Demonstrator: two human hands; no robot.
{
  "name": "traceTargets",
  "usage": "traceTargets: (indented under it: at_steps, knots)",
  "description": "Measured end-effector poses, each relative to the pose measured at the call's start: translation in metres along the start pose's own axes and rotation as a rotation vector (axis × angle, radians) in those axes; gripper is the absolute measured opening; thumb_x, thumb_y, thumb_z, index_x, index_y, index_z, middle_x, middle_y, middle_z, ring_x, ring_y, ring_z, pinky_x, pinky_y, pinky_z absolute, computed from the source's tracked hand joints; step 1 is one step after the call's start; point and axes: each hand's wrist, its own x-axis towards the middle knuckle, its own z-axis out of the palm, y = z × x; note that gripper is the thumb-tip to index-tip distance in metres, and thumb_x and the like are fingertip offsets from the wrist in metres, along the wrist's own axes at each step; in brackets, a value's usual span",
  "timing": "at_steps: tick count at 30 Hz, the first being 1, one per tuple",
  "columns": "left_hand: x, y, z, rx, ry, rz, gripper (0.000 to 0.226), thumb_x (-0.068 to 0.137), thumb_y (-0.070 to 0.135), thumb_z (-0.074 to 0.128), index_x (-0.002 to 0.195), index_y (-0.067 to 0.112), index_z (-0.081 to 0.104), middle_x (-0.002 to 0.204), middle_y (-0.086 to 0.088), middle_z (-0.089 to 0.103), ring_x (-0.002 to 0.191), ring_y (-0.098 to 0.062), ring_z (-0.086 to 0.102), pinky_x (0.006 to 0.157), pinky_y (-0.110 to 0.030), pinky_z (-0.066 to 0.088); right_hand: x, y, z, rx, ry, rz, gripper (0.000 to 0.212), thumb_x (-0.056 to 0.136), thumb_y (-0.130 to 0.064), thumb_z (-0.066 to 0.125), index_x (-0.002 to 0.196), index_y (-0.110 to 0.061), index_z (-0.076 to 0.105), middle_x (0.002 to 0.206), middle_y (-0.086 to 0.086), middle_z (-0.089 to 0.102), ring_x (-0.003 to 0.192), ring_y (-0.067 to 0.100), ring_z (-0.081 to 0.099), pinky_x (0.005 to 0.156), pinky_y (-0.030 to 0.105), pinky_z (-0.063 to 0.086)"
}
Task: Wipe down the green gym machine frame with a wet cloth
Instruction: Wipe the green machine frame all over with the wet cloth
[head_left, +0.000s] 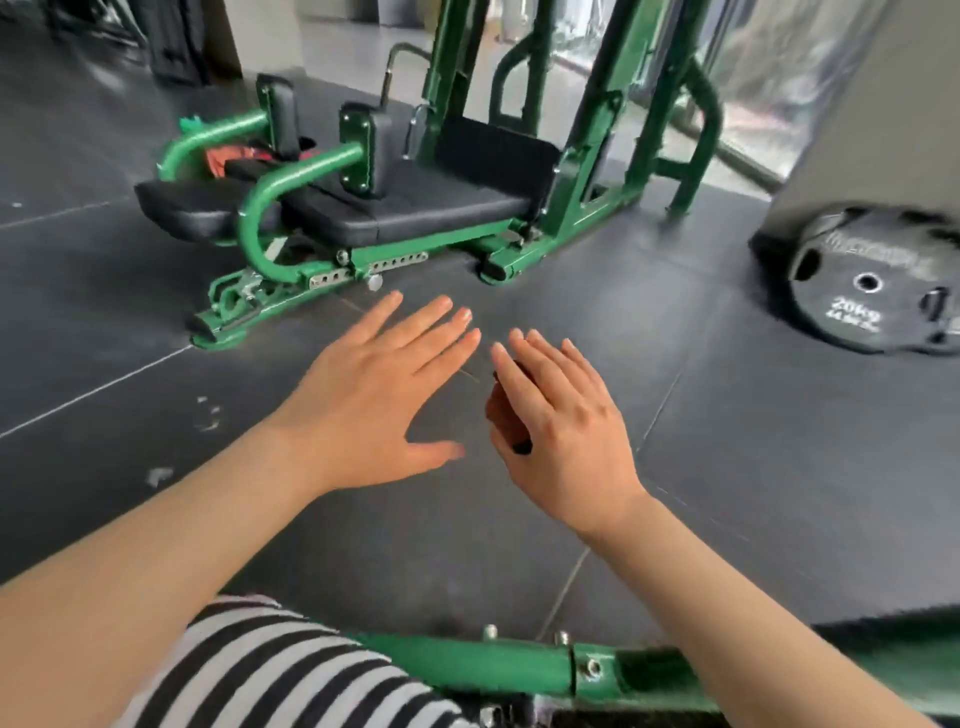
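The green gym machine frame (291, 208) stands ahead on the dark floor, with black seat pads (415, 200) and green uprights behind. A second green frame bar (493, 667) runs across the bottom of the view, close to me. My left hand (374, 395) and my right hand (561, 421) are stretched out side by side above the floor, fingers straight, holding nothing. Something red and green, perhaps a cloth (234, 156), lies bunched behind the curved green tubes; I cannot tell what it is.
A black 20 kg weight plate (872, 286) leans against a grey pillar (872, 104) at the right. Dark rubber floor tiles (727, 441) spread between me and the machine. A striped sleeve or garment (270, 670) shows at the bottom.
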Motion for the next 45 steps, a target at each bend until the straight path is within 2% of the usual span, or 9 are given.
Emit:
traceTargets:
  at_steps: [10, 18, 21, 25, 27, 32, 37, 42, 45]
  knots:
    - [0.102, 0.232, 0.022, -0.362, 0.137, 0.250, 0.100, 0.084, 0.077, 0.046, 0.156, 0.008, 0.044, 0.164, -0.008, 0.038, 0.155, -0.025, 0.030, 0.123, -0.051, 0.019, -0.144, 0.112, -0.169, -0.380, -0.054, 0.239, 0.047, 0.101, -0.028, 0.050, 0.141, -0.005, 0.063, 0.143, 0.016, 0.062, 0.135, 0.034, 0.058, 0.115, 0.055, 0.042]
    - [0.112, 0.372, 0.054, -0.488, 0.026, 0.319, 0.076, 0.101, 0.058, 0.034, 0.162, 0.013, 0.026, 0.168, -0.006, 0.032, 0.157, -0.025, 0.023, 0.128, -0.051, 0.020, -0.227, 0.143, -0.237, -0.545, 0.012, 0.279, 0.041, 0.095, -0.014, 0.070, 0.134, -0.001, 0.067, 0.139, 0.018, 0.064, 0.137, 0.036, 0.055, 0.117, 0.062, 0.038]
    - [0.096, 0.386, 0.068, -0.529, 0.057, 0.271, 0.065, 0.105, 0.049, 0.032, 0.159, 0.015, 0.029, 0.163, -0.005, 0.042, 0.154, -0.026, 0.033, 0.122, -0.051, 0.022, -0.237, 0.146, -0.224, -0.467, 0.010, 0.255, 0.038, 0.095, -0.013, 0.071, 0.131, -0.002, 0.069, 0.135, 0.017, 0.066, 0.132, 0.034, 0.059, 0.119, 0.059, 0.036]
    - [0.088, 0.380, 0.072, -0.502, 0.081, 0.270, 0.061, 0.106, 0.050, 0.031, 0.156, 0.015, 0.040, 0.161, -0.003, 0.045, 0.152, -0.027, 0.035, 0.122, -0.054, 0.034, -0.247, 0.135, -0.208, -0.285, -0.211, 0.067, 0.040, 0.100, -0.026, 0.071, 0.134, -0.005, 0.068, 0.136, 0.014, 0.067, 0.130, 0.031, 0.062, 0.116, 0.058, 0.042]
    - [0.086, 0.377, 0.076, -0.504, 0.087, 0.278, 0.063, 0.106, 0.051, 0.032, 0.157, 0.015, 0.037, 0.162, -0.004, 0.041, 0.154, -0.027, 0.032, 0.122, -0.052, 0.028, -0.241, 0.148, -0.227, -0.283, -0.251, -0.004, 0.043, 0.100, -0.027, 0.072, 0.136, -0.005, 0.066, 0.137, 0.014, 0.067, 0.132, 0.031, 0.061, 0.113, 0.059, 0.044]
    - [0.085, 0.380, 0.075, -0.485, 0.123, 0.327, 0.066, 0.106, 0.043, 0.034, 0.163, 0.011, 0.024, 0.168, -0.008, 0.030, 0.156, -0.029, 0.025, 0.121, -0.052, 0.021, -0.230, 0.172, -0.260, -0.386, 0.008, 0.228, 0.046, 0.090, -0.014, 0.078, 0.132, 0.002, 0.065, 0.135, 0.019, 0.065, 0.134, 0.038, 0.057, 0.116, 0.065, 0.038]
    - [0.116, 0.389, 0.035, -0.500, 0.217, 0.416, 0.073, 0.098, 0.038, 0.038, 0.164, 0.011, 0.020, 0.171, -0.010, 0.023, 0.157, -0.028, 0.023, 0.121, -0.052, 0.022, -0.231, 0.178, -0.276, -0.389, -0.049, 0.101, 0.041, 0.092, -0.015, 0.078, 0.129, 0.001, 0.068, 0.134, 0.018, 0.066, 0.134, 0.037, 0.057, 0.116, 0.064, 0.039]
    - [0.189, 0.419, -0.024, -0.473, 0.383, 0.479, 0.077, 0.099, 0.041, 0.040, 0.164, 0.009, 0.015, 0.172, -0.011, 0.017, 0.158, -0.028, 0.020, 0.123, -0.052, 0.021, -0.201, 0.237, -0.376, -0.586, 0.288, 0.247, 0.039, 0.090, -0.005, 0.073, 0.127, 0.008, 0.067, 0.130, 0.023, 0.066, 0.131, 0.044, 0.058, 0.112, 0.071, 0.038]
    - [0.212, 0.435, -0.048, -0.451, 0.439, 0.464, 0.086, 0.098, 0.039, 0.051, 0.165, 0.007, 0.008, 0.173, -0.013, 0.010, 0.159, -0.030, 0.017, 0.124, -0.053, 0.017, -0.203, 0.242, -0.379, -0.540, 0.256, 0.242, 0.041, 0.089, -0.006, 0.074, 0.127, 0.008, 0.067, 0.131, 0.023, 0.066, 0.133, 0.042, 0.057, 0.113, 0.069, 0.038]
